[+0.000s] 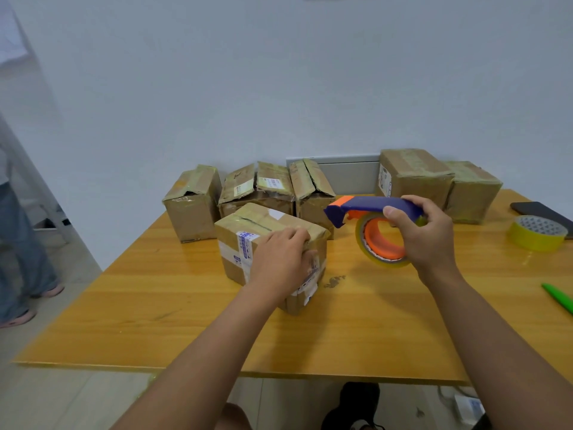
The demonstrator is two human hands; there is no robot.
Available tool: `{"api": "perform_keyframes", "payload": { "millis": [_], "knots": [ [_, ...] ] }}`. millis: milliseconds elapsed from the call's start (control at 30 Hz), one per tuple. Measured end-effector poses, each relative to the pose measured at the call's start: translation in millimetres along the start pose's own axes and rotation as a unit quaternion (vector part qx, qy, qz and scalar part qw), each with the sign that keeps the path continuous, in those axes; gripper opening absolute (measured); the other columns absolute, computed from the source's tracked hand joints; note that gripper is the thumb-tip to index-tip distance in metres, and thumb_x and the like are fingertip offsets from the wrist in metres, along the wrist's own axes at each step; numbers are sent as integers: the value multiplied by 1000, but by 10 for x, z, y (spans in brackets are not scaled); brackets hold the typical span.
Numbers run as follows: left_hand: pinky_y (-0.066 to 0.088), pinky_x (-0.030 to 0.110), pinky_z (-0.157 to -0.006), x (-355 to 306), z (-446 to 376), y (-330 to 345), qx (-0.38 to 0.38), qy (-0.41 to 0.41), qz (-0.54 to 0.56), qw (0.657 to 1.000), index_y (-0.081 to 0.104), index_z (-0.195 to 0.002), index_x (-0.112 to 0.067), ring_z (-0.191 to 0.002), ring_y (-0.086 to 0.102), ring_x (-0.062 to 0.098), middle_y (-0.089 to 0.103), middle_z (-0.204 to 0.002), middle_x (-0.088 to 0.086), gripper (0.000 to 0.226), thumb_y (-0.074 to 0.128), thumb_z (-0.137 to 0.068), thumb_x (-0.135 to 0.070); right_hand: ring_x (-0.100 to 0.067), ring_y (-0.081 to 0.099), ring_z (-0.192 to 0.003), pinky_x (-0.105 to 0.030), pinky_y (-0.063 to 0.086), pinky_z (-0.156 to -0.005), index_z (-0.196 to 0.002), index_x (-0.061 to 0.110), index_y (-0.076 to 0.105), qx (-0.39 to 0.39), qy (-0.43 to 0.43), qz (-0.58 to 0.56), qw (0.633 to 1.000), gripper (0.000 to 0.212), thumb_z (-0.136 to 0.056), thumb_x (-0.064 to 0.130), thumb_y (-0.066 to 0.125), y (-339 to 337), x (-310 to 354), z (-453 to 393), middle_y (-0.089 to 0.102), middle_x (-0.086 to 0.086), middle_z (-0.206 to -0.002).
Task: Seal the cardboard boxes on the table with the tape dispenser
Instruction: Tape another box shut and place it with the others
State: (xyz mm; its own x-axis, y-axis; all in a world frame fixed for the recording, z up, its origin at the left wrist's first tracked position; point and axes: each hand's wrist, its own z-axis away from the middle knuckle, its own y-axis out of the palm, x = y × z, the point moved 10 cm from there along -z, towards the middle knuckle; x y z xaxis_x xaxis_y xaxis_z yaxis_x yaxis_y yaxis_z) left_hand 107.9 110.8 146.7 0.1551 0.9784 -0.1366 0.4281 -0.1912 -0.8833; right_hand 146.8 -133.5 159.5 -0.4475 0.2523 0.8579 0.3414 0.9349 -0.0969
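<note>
A cardboard box [245, 240] with white labels stands on the wooden table [173, 305], near its middle. My left hand [280, 259] rests on the box's near top edge, fingers bent over the corner. To the right, above the table, my right hand [424, 234] grips the blue handle of the tape dispenser [372, 209]. Its orange nose points left toward the box, and a clear tape roll on an orange hub hangs under it. Dispenser and box are apart.
Several more cardboard boxes [192, 203] line the back of the table against the wall, two at the back right [415, 175]. A spare yellow tape roll [538, 232], a dark phone [539, 211] and a green object [558, 297] lie at right. A person [18, 243] stands at left.
</note>
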Motion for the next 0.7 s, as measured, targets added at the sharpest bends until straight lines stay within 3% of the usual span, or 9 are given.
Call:
{"api": "perform_keyframes", "payload": {
  "millis": [67, 200, 300, 367, 467, 533, 600, 667, 700],
  "knots": [
    [32, 29, -96, 14, 48, -37, 8, 4, 2, 1000, 52, -121, -26, -117, 49, 15, 60, -120, -9, 26, 48, -100, -41, -6, 57, -90, -21, 45, -75, -116, 18, 63, 4, 3, -15, 1000, 50, -75, 46, 71, -20, 43, 1, 60, 9, -99],
    [42, 30, -93, 124, 136, -90, 61, 19, 59, 996, 49, -134, -29, -116, 52, 14, 60, -129, -8, 35, 54, -99, -28, -16, 59, -89, -32, 49, -73, -112, 23, 65, 18, 15, -65, 998, 56, -67, 56, 70, -52, 104, -11, 63, 6, -99],
    [16, 38, -120, 244, 179, -81, 89, 63, 62, 992, 50, -135, -36, -144, 26, 11, 42, -149, -16, 39, 54, -98, -24, -17, 59, -80, -33, 49, -64, -109, 25, 67, 43, 31, -119, 991, 52, -66, 54, 70, -3, 157, 4, 65, -4, -101],
    [5, 40, -122, 324, 200, -87, 89, 73, 67, 991, 50, -135, -39, -148, 13, 11, 31, -155, -16, 40, 53, -99, -23, -16, 56, -73, -28, 48, -57, -109, 24, 67, 68, 37, -151, 985, 49, -68, 51, 69, 78, 216, 31, 64, -4, -96],
    [5, 39, -123, 386, 238, -47, 101, 75, 70, 990, 46, -138, -37, -149, 13, 11, 32, -156, -12, 40, 51, -100, -24, -12, 54, -67, -25, 46, -54, -112, 19, 67, 105, 40, -184, 977, 52, -68, 49, 68, 224, 299, 87, 61, -3, -89],
    [14, 41, -122, 399, 258, -136, 79, 44, 144, 986, 46, -139, -33, -147, 16, 10, 33, -153, -13, 39, 50, -101, -30, -13, 52, -65, -25, 46, -53, -115, 16, 66, 121, 45, -204, 971, 55, -69, 47, 68, 313, 326, 124, 59, -4, -87],
    [42, 38, -107, 486, 283, -385, -16, -47, 317, 947, 58, -129, -28, -133, 46, 12, 55, -138, -12, 31, 49, -100, -37, -14, 51, -64, -26, 45, -53, -116, 15, 65, 137, 44, -218, 965, 56, -70, 46, 68, 397, 360, 164, 58, -3, -86],
    [55, 33, -83, 625, 345, -481, -72, -177, 492, 849, 67, -108, -17, -98, 67, 16, 73, -102, -2, 31, 47, -101, -41, -15, 51, -64, -26, 45, -54, -117, 14, 64, 154, 39, -226, 961, 57, -70, 46, 67, 483, 406, 200, 57, -4, -87],
    [56, 32, -75, 626, 368, -395, -38, -238, 558, 794, 68, -104, -12, -87, 69, 19, 74, -93, 4, 39, 46, -100, -45, -15, 52, -65, -26, 46, -54, -119, 14, 64, 163, 36, -226, 960, 57, -71, 45, 67, 528, 431, 216, 57, -4, -88]
  ]
}}
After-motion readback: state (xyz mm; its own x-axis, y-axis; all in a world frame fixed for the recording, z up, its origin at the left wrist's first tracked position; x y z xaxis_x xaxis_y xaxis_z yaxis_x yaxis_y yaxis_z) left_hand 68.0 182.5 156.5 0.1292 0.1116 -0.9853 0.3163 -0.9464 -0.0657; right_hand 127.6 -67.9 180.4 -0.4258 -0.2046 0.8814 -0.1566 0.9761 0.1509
